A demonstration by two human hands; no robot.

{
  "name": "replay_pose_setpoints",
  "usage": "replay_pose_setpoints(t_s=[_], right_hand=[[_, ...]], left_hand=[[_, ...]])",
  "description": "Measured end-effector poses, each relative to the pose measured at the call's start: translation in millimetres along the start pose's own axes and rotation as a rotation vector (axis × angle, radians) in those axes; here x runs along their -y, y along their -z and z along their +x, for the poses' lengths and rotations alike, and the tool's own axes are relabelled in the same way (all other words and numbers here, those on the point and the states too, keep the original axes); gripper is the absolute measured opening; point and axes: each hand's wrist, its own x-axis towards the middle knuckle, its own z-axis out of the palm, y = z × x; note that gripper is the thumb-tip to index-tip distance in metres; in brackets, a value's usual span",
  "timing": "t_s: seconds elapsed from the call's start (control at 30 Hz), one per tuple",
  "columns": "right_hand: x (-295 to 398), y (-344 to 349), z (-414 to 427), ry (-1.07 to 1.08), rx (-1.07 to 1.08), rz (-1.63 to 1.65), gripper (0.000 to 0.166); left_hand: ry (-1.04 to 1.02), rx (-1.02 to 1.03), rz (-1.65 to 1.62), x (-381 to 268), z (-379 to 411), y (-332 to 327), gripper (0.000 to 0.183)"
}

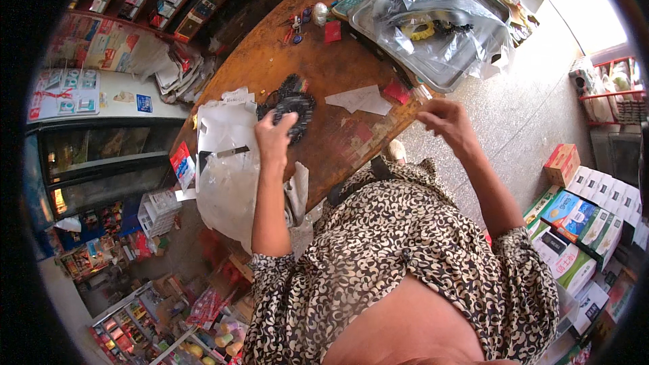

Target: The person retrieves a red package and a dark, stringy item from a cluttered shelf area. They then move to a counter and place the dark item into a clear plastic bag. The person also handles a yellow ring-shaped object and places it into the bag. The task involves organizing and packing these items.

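My left hand is over the left part of the wooden table, its thumb and fingers on a black ruffled band, blurred by motion. More black bands lie just beyond it. Raised near the table's right edge, my right hand has bent fingers; whether it holds something small cannot be told. A grey tray at the far right of the table bears a clear plastic bag with yellow and black ruffled bands inside. A torn white paper lies between my hands.
A white box and a plastic bag cover the table's left edge. Scissors, a red packet and a calculator lie at the back. Stacked cartons stand on the right, a glass cabinet on the left.
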Motion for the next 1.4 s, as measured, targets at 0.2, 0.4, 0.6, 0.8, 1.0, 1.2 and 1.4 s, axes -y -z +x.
replay_pose_setpoints(t_s=[0.2,0.4,0.6,0.8,1.0,1.2,1.4], right_hand=[[18,-55,17,0.559,0.066,-0.296,0.061],[27,-68,27,0.603,0.151,-0.499,0.043],[-2,-35,26,0.330,0.159,-0.249,0.025],[29,37,21,0.141,-0.364,-0.002,0.012],[22,-47,5,0.458,0.299,-0.298,0.069],[22,-17,10,0.253,0.250,-0.290,0.017],[27,60,30,0.175,-0.488,0.017,0.018]], left_hand=[[-0.606,0.217,0.466,-18,-20,-53,0.014],[-0.641,0.352,0.447,-43,-34,-66,0.015],[-0.432,0.333,0.516,-12,-29,-35,0.013],[0.027,0.056,0.284,-27,-22,8,0.008],[-0.516,0.423,0.570,-35,-32,-60,0.016],[-0.254,0.560,0.285,-25,-21,-55,0.012],[0.114,0.222,0.065,9,2,19,0.012]])
